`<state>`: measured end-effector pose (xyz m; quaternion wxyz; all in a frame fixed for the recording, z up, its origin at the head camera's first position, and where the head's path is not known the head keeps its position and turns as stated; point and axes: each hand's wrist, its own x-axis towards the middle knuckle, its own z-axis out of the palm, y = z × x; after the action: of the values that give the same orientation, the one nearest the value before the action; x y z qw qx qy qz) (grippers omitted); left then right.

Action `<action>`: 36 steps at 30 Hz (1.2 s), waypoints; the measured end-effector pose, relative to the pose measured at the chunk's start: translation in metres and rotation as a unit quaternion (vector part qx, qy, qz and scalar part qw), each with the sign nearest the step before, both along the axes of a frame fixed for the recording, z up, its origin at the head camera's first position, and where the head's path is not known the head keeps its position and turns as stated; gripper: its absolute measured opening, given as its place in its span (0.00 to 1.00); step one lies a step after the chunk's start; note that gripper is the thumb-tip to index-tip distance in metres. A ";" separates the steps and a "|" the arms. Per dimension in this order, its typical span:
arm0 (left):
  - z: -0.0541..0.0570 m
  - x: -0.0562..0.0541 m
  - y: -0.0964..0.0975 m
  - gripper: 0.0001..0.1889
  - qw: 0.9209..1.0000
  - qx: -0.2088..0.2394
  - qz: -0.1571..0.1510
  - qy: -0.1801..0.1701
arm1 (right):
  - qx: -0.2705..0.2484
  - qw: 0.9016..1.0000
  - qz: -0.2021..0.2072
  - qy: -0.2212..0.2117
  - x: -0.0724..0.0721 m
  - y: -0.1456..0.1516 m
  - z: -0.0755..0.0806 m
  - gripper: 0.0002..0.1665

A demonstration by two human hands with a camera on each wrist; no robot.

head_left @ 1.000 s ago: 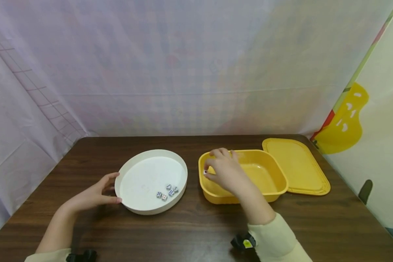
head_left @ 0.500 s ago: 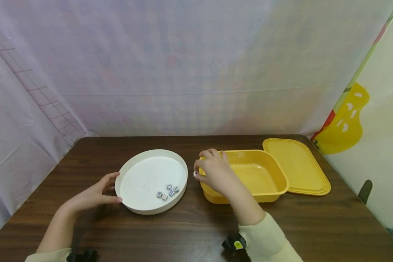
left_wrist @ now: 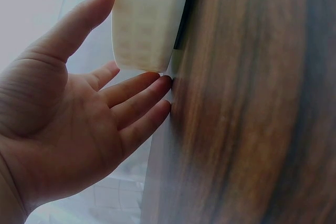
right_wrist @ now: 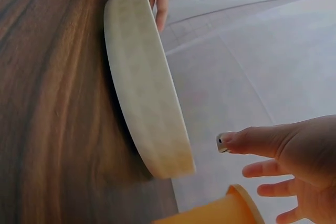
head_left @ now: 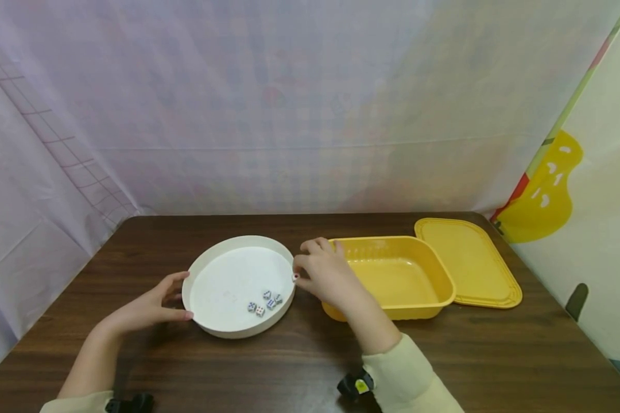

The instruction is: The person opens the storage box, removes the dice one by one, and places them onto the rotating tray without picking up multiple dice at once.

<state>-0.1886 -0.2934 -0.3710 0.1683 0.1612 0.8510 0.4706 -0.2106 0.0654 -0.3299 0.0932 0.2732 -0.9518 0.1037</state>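
A round white tray (head_left: 224,281) lies on the table, with several white dice (head_left: 271,304) on its floor towards the right. My left hand (head_left: 147,310) rests against its left side. Seen from the left wrist, the thumb touches the rim of the tray (left_wrist: 149,24) while the other fingers reach out nearly straight at its foot. My right hand (head_left: 325,275) pinches a single die (right_wrist: 221,143) between thumb and index finger, held at the tray's right rim. In the right wrist view its other fingers are extended.
To the right stands a yellow rectangular tub (head_left: 403,278), its near-left part covered by my right hand. A flat yellow lid (head_left: 475,264) lies beyond it at the table's right end. A pale curtain (head_left: 268,115) hangs behind the dark wooden table (head_left: 258,367).
My right hand has moved left with the die, from over the yellow tub to the white tray's right rim. The left hand and the dice in the tray have stayed put.
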 end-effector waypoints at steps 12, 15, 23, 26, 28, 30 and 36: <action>-0.001 -0.001 0.000 0.49 1.000 0.003 -0.001 0.002 | -0.006 1.000 0.019 0.003 -0.006 -0.015 -0.013 0.05; -0.001 0.000 0.000 0.49 1.000 0.002 0.001 0.001 | -0.007 1.000 0.024 0.004 -0.007 -0.019 -0.016 0.05; -0.002 0.001 -0.001 0.48 1.000 0.005 0.001 0.000 | 0.009 1.000 0.019 0.000 -0.008 -0.026 -0.025 0.06; -0.002 0.001 -0.001 0.48 1.000 0.003 0.002 0.002 | 0.011 1.000 0.017 0.005 -0.009 -0.027 -0.028 0.06; -0.002 0.001 -0.002 0.48 1.000 0.003 0.002 0.003 | 0.011 1.000 0.016 0.005 -0.009 -0.028 -0.030 0.07; -0.002 0.000 -0.002 0.48 1.000 0.003 0.002 0.003 | 0.009 1.000 0.015 0.002 -0.010 -0.028 -0.031 0.08; -0.001 -0.001 -0.001 0.48 1.000 0.003 0.000 0.002 | 0.001 1.000 0.014 0.007 -0.011 -0.023 -0.032 0.11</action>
<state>-0.1893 -0.2943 -0.3722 0.1662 0.1628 0.8497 0.4731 -0.2218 0.0422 -0.3619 0.0982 0.2870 -0.9473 0.1025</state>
